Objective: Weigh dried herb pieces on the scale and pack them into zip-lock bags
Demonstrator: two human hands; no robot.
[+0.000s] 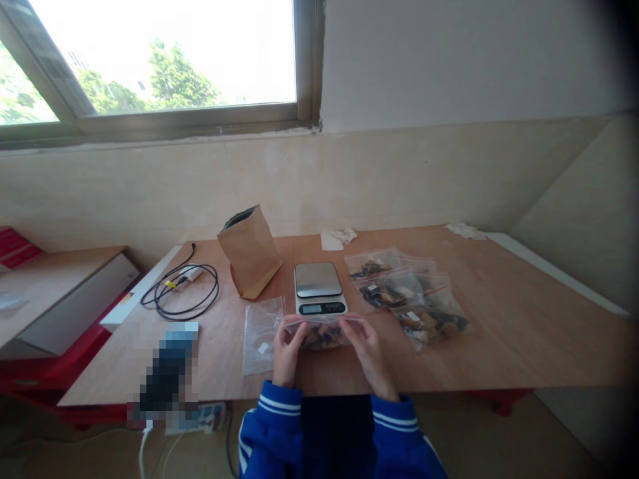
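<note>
Both my hands hold a small clear zip bag (322,332) filled with dark and tan snack pieces, just above the near edge of the wooden table (499,332). My left hand (287,352) pinches the bag's left top corner. My right hand (369,352) pinches the right top corner along the red zip strip. Right behind the bag stands a small digital kitchen scale (318,287) with nothing on its steel plate. An empty clear zip bag (262,332) lies flat to the left of my left hand.
Three filled zip bags (407,296) lie right of the scale. An open brown paper pouch (249,251) stands behind left. A coiled black cable with charger (182,289) lies far left. Crumpled tissues (343,235) sit at the wall. A blurred dark object (167,376) rests near the front left edge.
</note>
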